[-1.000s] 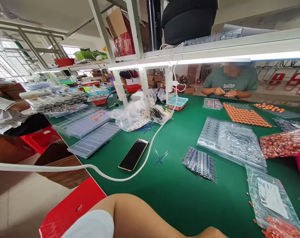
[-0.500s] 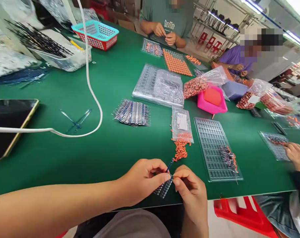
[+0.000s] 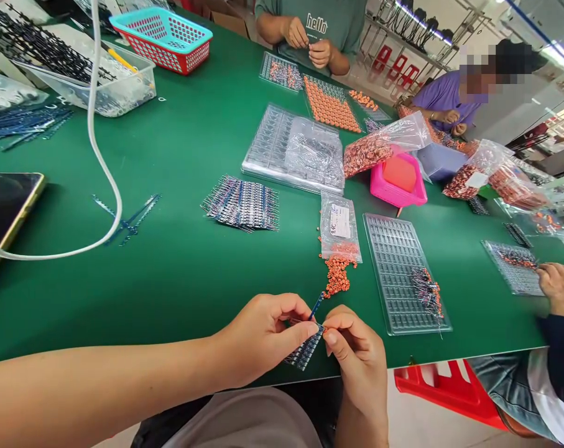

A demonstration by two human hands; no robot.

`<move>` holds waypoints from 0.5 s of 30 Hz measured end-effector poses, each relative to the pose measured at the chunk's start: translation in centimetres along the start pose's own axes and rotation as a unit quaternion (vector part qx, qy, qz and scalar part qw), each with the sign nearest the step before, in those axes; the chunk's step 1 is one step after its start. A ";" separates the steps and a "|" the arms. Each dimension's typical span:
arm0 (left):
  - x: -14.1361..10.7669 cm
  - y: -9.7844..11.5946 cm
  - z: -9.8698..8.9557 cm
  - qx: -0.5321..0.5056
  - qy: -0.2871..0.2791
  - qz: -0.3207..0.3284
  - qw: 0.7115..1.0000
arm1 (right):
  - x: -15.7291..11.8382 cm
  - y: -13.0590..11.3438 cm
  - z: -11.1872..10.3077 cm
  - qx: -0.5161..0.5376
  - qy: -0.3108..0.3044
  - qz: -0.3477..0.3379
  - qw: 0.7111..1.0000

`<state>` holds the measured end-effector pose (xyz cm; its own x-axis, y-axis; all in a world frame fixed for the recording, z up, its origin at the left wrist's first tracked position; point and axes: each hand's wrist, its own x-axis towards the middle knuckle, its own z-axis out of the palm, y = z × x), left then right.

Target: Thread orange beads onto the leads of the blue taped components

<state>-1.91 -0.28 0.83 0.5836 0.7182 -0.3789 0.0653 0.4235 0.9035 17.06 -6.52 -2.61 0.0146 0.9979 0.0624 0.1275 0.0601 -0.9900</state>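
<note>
My left hand is closed on a strip of small wire-leaded parts joined by blue tape; the blue tape end sticks up past its fingers. My right hand pinches a tiny orange bead against the strip's upper end, fingertips almost meeting the left thumb. Just beyond lies a pile of small orange beads, spilling from a labelled clear bag. To the left rests a stack of similar taped strips. On the right, a clear ribbed tray carries a bunch of wire-leaded parts with orange beads.
A white cable curves over the green table near a phone and tape scraps. Farther back stand clear trays, a pink basket and a turquoise-and-red basket. A co-worker's hand works at right.
The head view has shifted slightly, so table items sit a little higher and farther left. My hands keep nearly the same hold, the right fingertips still at the strip.
</note>
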 end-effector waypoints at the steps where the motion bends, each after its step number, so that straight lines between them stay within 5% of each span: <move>1: 0.0 0.0 0.0 0.002 0.001 0.001 1.000 | 0.0 -0.1 0.0 -0.001 0.000 -0.001 1.000; 15: -0.1 0.1 -0.1 0.040 0.002 0.001 0.999 | 0.2 -0.6 0.0 -0.010 -0.015 0.000 1.000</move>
<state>-1.99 -0.27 0.93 0.5812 0.7205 -0.3782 0.1298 0.3767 0.9172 16.98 -6.40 -2.02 -0.0157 0.9981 0.0590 0.1465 0.0607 -0.9873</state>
